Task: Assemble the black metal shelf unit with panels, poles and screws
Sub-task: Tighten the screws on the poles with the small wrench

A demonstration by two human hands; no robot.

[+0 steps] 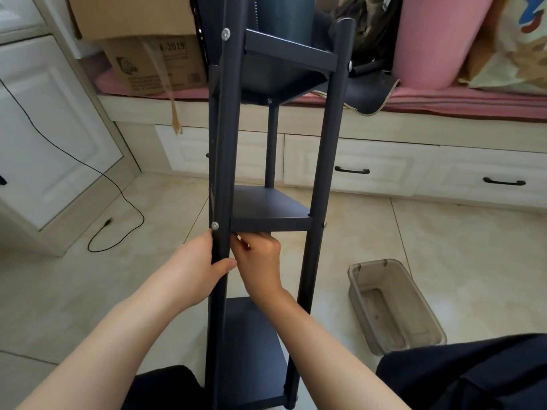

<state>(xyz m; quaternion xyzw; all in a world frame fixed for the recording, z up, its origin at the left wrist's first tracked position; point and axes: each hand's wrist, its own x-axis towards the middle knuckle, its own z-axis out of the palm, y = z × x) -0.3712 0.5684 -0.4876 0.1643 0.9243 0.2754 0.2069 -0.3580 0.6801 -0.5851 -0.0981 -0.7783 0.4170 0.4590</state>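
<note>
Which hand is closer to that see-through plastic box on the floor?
Right. The right hand is under the middle shelf panel, on the side of the plastic box; the left hand grips the pole farther away.

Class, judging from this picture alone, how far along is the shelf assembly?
Done: three panels sit between the poles, with screws visible. In hand: the left hand grips the front pole; the right hand works under the middle panel. What remains cannot be told.

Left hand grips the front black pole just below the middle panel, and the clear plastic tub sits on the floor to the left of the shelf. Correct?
Not quite: in the head view the clear plastic tub sits right of the shelf. The left hand does grip the front black pole below the middle panel.
</note>
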